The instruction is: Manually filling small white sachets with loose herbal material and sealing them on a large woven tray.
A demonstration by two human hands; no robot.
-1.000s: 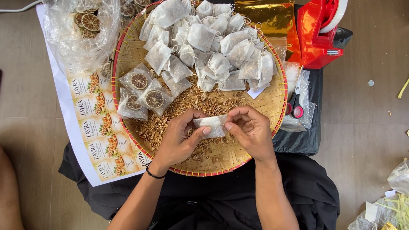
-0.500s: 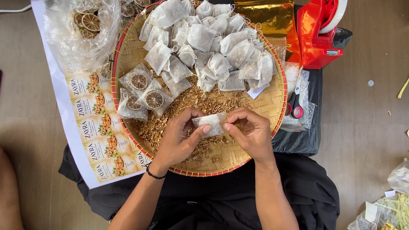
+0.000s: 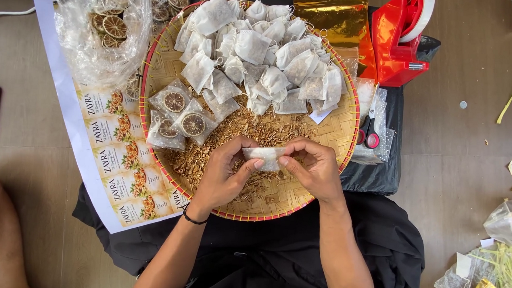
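Your left hand (image 3: 223, 174) and right hand (image 3: 315, 169) are both pinched shut on one small white mesh sachet (image 3: 265, 157), thumb and forefinger on each end, held level just above the loose dried herb mix (image 3: 239, 132). The sachet sits between your hands over the near half of the round woven tray (image 3: 167, 71).

Tips for this hold:
- Keep the open edge up and level, so nothing spills back out.
- Grip the corners only, not the belly. Squeezing the middle pushes the filling toward the mouth.
- Stay over the herb pile, so any spill lands on the tray.
- I can't tell from this angle whether there's a drawstring or which edge is open; your fingers cover both ends. Check before you pull.

Just beyond your left hand: clear packets with dried citrus slices (image 3: 179, 115), lying on the tray and touching the herb mix. Further back, the heap of filled white sachets (image 3: 260, 52) covers the far half of the tray.

Off the tray, left: a label sheet (image 3: 117, 155) tucked partly under the rim, and a clear bag of citrus slices (image 3: 102, 31) beyond it. Right: scissors (image 3: 369, 131) just beside the rim, then gold foil (image 3: 336, 15) and a red tape dispenser (image 3: 401, 38) at the far edge.
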